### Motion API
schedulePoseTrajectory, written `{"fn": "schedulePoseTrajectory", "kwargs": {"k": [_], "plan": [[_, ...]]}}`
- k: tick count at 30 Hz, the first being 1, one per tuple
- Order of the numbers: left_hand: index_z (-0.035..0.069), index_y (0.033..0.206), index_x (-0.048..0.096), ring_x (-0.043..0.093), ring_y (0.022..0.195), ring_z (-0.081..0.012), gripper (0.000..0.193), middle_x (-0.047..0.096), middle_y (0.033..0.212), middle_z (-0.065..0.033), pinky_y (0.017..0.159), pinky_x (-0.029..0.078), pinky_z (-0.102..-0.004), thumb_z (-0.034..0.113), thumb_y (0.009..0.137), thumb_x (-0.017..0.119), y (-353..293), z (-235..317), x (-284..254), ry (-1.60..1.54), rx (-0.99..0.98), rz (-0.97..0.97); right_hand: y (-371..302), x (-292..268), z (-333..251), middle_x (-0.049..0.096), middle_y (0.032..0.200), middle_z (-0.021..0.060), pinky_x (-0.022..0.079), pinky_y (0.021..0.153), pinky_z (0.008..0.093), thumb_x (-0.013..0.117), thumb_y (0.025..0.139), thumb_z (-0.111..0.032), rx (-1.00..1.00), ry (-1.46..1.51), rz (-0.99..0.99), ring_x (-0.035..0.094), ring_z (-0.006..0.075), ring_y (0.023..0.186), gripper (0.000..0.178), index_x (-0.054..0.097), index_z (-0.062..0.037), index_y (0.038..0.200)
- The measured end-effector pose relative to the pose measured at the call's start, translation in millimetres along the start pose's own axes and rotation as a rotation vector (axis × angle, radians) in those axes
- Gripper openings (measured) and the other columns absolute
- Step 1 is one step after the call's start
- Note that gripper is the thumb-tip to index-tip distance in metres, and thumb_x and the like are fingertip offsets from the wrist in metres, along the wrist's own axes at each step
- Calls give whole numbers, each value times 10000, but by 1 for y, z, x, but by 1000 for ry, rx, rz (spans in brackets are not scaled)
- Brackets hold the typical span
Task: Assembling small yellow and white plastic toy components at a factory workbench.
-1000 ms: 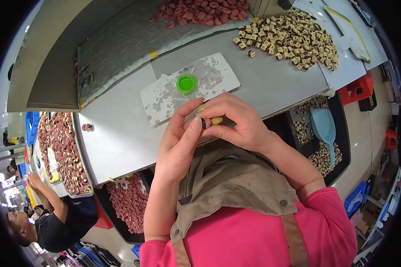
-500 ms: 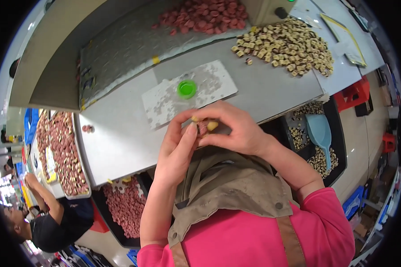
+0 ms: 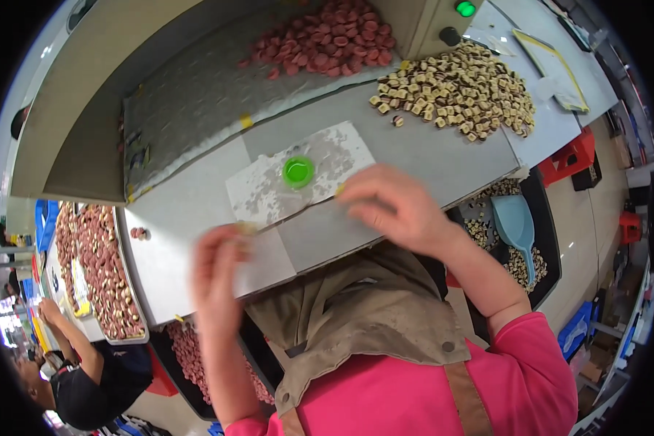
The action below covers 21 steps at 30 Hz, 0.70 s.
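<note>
My left hand point(image 3: 219, 272) hangs over the near edge of the white worktop, left of a white board point(image 3: 254, 192). Motion blurs its bent fingers, and a yellowish patch shows at a fingertip; whether they hold anything I cannot tell. My right hand point(image 3: 400, 211) is above the worktop by the board's right end. Its thumb and forefinger stand apart with no piece visible between them, and a small yellow covering or bit shows at the forefinger's tip. A round green dish point(image 3: 298, 171) rests on the stained board.
Pink pieces point(image 3: 334, 40) lie on the grey mat; cream-and-brown cubes point(image 3: 458, 91) are heaped at the right. A small pink-and-cream piece point(image 3: 139, 233) sits at the left, beside a full tray point(image 3: 134, 305). A blue scoop point(image 3: 514, 221) lies in a black bin. Another person point(image 3: 87, 370) works at far left.
My hands, together over a small pinkish piece before, have come apart, the left moving left and down. The pinkish piece no longer shows between them. The whole view has shifted slightly.
</note>
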<state>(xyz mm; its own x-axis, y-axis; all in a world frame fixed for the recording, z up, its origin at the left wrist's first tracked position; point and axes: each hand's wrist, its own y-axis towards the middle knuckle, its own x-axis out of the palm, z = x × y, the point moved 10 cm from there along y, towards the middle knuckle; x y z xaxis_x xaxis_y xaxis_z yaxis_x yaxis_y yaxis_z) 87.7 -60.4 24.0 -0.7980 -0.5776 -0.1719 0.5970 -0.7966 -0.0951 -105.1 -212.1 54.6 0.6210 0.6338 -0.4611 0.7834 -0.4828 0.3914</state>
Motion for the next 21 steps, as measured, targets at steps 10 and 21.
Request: {"fn": "schedulePoseTrajectory", "kwargs": {"k": [10,21], "plan": [[60,1108,596,521,1052,-301,245,579,1107,-130,906,419,-390,98,866,591,60,39,-99,1461,522,412,14,-82,52,582,947,106,476,780,348,610,824,-20,57,-607,214,581,279,908,202,595,-35,1025],[49,1077,594,620,855,-298,279,635,943,-151,755,483,-369,175,831,637,216,64,85,535,604,-68,12,-61,33,591,960,110,457,804,361,610,805,-3,95,-388,144,565,292,922,228,597,-42,1029]]}}
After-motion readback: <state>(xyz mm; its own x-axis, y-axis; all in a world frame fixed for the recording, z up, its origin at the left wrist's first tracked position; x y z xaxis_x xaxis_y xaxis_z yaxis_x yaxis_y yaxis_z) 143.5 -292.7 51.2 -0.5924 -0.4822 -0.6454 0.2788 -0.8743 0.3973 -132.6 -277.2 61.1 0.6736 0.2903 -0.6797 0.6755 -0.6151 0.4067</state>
